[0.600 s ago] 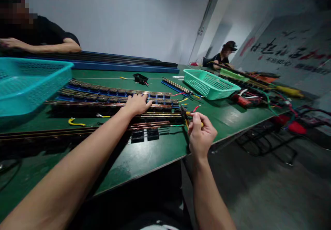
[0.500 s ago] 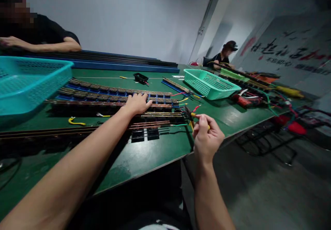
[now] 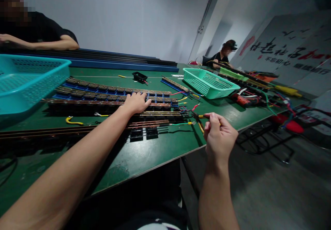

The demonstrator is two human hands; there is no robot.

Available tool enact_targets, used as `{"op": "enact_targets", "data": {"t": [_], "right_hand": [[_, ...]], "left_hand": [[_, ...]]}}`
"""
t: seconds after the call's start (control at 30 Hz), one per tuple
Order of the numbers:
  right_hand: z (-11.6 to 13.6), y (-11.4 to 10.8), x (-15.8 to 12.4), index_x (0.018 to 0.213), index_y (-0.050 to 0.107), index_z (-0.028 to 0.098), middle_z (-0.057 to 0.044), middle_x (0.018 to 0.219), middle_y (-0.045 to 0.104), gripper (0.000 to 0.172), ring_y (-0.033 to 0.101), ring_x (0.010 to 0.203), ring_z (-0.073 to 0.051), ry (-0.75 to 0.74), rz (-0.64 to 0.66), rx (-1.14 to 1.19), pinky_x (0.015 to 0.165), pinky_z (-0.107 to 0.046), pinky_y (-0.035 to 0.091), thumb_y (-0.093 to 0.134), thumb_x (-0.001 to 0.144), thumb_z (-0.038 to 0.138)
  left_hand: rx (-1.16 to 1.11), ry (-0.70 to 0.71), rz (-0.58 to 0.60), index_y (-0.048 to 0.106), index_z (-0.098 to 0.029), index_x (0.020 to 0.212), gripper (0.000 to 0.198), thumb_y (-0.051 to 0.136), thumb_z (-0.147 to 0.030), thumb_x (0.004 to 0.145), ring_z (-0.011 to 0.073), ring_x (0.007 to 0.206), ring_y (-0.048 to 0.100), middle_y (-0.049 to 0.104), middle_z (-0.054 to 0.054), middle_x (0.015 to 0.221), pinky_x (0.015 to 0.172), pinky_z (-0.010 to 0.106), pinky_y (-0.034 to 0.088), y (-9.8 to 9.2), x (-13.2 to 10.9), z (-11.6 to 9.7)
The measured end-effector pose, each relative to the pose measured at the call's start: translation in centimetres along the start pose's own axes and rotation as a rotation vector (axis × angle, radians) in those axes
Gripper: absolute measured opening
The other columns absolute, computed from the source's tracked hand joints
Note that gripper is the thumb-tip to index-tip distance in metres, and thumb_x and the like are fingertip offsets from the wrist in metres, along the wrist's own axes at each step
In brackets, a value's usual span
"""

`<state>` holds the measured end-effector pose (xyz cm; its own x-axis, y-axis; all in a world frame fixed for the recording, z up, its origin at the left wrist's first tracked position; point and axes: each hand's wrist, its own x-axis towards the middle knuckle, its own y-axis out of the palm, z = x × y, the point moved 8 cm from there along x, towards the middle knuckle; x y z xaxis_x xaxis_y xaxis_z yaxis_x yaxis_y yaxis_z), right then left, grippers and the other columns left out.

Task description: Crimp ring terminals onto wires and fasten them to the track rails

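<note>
My left hand [image 3: 136,102] lies flat with fingers spread on a row of long copper-railed strips [image 3: 103,97] on blue and black holders on the green table [image 3: 155,150]. My right hand [image 3: 219,137] is closed round yellow-handled pliers [image 3: 200,119], whose jaws point at a green wire [image 3: 181,123] that sticks out of the end of the near strip. Short red, yellow and blue wires [image 3: 184,97] hang off the ends of the other strips.
A blue basket [image 3: 28,82] stands at the left, a green basket [image 3: 209,82] at the right. A loose yellow wire [image 3: 73,121] and a small black part [image 3: 139,76] lie on the table. Two other people sit at the far side. Tools and cables [image 3: 248,99] crowd the right end.
My right hand with the pliers has moved right and slightly away from the strip ends. The left hand has stayed on the strips.
</note>
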<state>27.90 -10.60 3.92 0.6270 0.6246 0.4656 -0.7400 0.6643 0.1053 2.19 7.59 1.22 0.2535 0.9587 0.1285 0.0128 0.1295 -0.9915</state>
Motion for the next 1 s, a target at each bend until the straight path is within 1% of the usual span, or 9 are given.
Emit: {"op": "enact_targets", "data": {"t": [0.2, 0.3, 0.43, 0.57, 0.7, 0.8, 0.87, 0.93, 1.0], "right_hand": [[-2.0, 1.4, 0.7, 0.077, 0.066, 0.014, 0.005, 0.05, 0.045, 0.032, 0.037, 0.041, -0.006, -0.023, 0.063, -0.08, 0.044, -0.02, 0.031, 0.056, 0.081, 0.043], [-1.2, 2.5, 0.4, 0.074, 0.068, 0.014, 0.002, 0.054, 0.052, 0.029, 0.044, 0.048, -0.008, -0.14, 0.149, -0.286, 0.05, -0.02, 0.035, 0.055, 0.081, 0.039], [0.6, 4.7, -0.5, 0.07, 0.069, 0.015, 0.003, 0.053, 0.054, 0.025, 0.048, 0.049, -0.007, -0.322, 0.354, -0.521, 0.052, -0.019, 0.035, 0.054, 0.081, 0.032], [1.2, 6.0, -1.2, 0.068, 0.069, 0.017, 0.003, 0.054, 0.057, 0.024, 0.051, 0.047, -0.007, -0.447, 0.483, -0.615, 0.053, -0.018, 0.035, 0.053, 0.082, 0.028], [1.0, 6.6, -1.9, 0.068, 0.069, 0.017, 0.001, 0.06, 0.064, 0.021, 0.056, 0.052, -0.008, -0.509, 0.594, -0.636, 0.056, -0.018, 0.037, 0.054, 0.08, 0.024], [0.8, 6.5, -2.0, 0.069, 0.07, 0.017, 0.0, 0.06, 0.063, 0.021, 0.056, 0.053, -0.008, -0.475, 0.595, -0.615, 0.056, -0.018, 0.037, 0.054, 0.08, 0.025], [0.5, 6.2, -1.8, 0.07, 0.07, 0.016, 0.001, 0.057, 0.061, 0.023, 0.053, 0.05, -0.008, -0.41, 0.551, -0.573, 0.054, -0.018, 0.037, 0.054, 0.08, 0.028], [0.0, 5.4, -1.3, 0.071, 0.07, 0.015, 0.001, 0.056, 0.059, 0.025, 0.05, 0.049, -0.008, -0.319, 0.454, -0.5, 0.052, -0.019, 0.037, 0.054, 0.08, 0.032], [-0.6, 4.2, -0.7, 0.074, 0.069, 0.014, 0.002, 0.056, 0.057, 0.026, 0.048, 0.049, -0.008, -0.213, 0.311, -0.384, 0.05, -0.02, 0.037, 0.055, 0.08, 0.036]], "left_hand": [[-0.001, 0.005, -0.012, 0.05, -0.014, 0.128, 0.062, 0.022, -0.054, 0.09, 0.0357, 0.115, 0.05, 0.054, 0.019, 0.127, 0.09, 0.049, 0.038, 0.1, 0.1, 0.0], [-0.003, 0.013, -0.026, 0.05, -0.013, 0.127, 0.062, 0.022, -0.054, 0.09, 0.0358, 0.115, 0.05, 0.055, 0.019, 0.127, 0.09, 0.05, 0.039, 0.1, 0.1, 0.0], [-0.007, 0.016, -0.035, 0.051, -0.013, 0.126, 0.062, 0.022, -0.054, 0.09, 0.0361, 0.114, 0.05, 0.055, 0.019, 0.126, 0.089, 0.05, 0.039, 0.0, 0.0, 0.0], [-0.01, 0.019, -0.031, 0.052, -0.014, 0.125, 0.062, 0.022, -0.055, 0.09, 0.0355, 0.113, 0.051, 0.056, 0.019, 0.125, 0.089, 0.049, 0.039, 0.0, 0.0, -0.1], [-0.009, 0.014, -0.032, 0.05, -0.014, 0.126, 0.062, 0.021, -0.055, 0.09, 0.0343, 0.114, 0.051, 0.055, 0.018, 0.126, 0.09, 0.048, 0.039, 0.0, 0.0, -0.1], [-0.011, 0.015, -0.033, 0.05, -0.015, 0.127, 0.062, 0.022, -0.056, 0.09, 0.0343, 0.114, 0.05, 0.055, 0.018, 0.126, 0.091, 0.048, 0.039, 0.0, -0.1, -0.1], [-0.012, 0.01, -0.025, 0.05, -0.015, 0.127, 0.061, 0.022, -0.056, 0.09, 0.0338, 0.115, 0.05, 0.054, 0.018, 0.127, 0.092, 0.048, 0.038, 0.0, -0.1, -0.1], [-0.013, 0.01, -0.019, 0.05, -0.015, 0.127, 0.061, 0.022, -0.056, 0.09, 0.0337, 0.116, 0.049, 0.054, 0.018, 0.128, 0.092, 0.048, 0.038, 0.0, -0.1, -0.1], [-0.017, 0.014, -0.017, 0.05, -0.015, 0.127, 0.061, 0.022, -0.056, 0.09, 0.0342, 0.116, 0.049, 0.054, 0.018, 0.128, 0.092, 0.048, 0.037, -0.1, -0.2, -0.1]]}}
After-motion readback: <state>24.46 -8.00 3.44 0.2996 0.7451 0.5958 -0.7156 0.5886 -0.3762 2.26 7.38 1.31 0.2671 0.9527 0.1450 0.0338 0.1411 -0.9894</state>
